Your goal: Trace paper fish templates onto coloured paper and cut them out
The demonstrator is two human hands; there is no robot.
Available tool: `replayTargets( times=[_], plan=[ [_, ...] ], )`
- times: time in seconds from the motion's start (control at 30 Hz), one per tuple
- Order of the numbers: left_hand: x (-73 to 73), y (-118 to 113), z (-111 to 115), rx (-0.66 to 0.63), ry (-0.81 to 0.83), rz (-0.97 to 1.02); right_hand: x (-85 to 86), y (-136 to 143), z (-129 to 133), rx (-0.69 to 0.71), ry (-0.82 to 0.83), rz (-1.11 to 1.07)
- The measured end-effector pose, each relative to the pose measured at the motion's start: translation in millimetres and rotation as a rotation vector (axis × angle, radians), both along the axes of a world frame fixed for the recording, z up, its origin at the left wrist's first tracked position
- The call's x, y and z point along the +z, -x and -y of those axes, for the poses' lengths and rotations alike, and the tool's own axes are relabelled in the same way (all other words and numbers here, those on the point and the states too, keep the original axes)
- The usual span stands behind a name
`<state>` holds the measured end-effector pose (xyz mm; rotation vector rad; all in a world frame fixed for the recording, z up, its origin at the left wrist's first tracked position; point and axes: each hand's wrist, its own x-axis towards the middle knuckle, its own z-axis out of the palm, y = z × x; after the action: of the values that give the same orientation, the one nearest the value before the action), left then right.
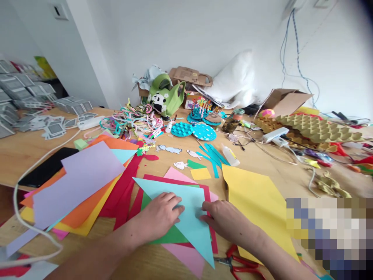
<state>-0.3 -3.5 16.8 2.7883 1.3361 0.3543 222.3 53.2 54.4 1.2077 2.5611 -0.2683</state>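
A light blue sheet of paper [192, 206], triangular in outline, lies on a stack of coloured papers in front of me. My left hand [164, 214] rests on its left part, palm down, with the fingers apart. At its right edge, my right hand [221, 216] touches the paper with thumb and forefinger somewhat apart; its other fingers are partly hidden. Beneath are a green sheet [171, 235], a red sheet [215, 233] and a pink sheet [189, 258]. Red-handled pliers [233, 264] lie below my right forearm.
Yellow paper [256, 206] lies right, a purple sheet [78, 182] over other papers left. Ahead are paper fish [180, 165], blue strips [212, 155], a glue bottle [230, 155] and pipe cleaners [131, 120]. A white cable [17, 202] loops at left; egg trays [317, 126] stand right.
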Motion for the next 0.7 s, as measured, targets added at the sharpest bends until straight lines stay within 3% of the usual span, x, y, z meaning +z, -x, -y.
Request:
replayTargets(
  times=[0.23,0.37,0.47,0.7],
  plan=[
    [-1.1,0.4,0.6,0.006,0.004,0.01,11.4,11.2,-34.2,0.119,0.081,-0.081],
    [-3.4,1.3,0.3,0.005,-0.001,0.003,12.0,7.3,-75.8,0.008,0.098,-0.217],
    [-3.7,2.1,0.0,-0.002,0.018,-0.004,9.1,-1.5,-109.1,-0.071,0.048,-0.161],
    [-3.5,2.1,0.2,0.001,0.028,-0.005,-2.2,-10.2,-149.2,-0.002,0.055,-0.063]
  ],
)
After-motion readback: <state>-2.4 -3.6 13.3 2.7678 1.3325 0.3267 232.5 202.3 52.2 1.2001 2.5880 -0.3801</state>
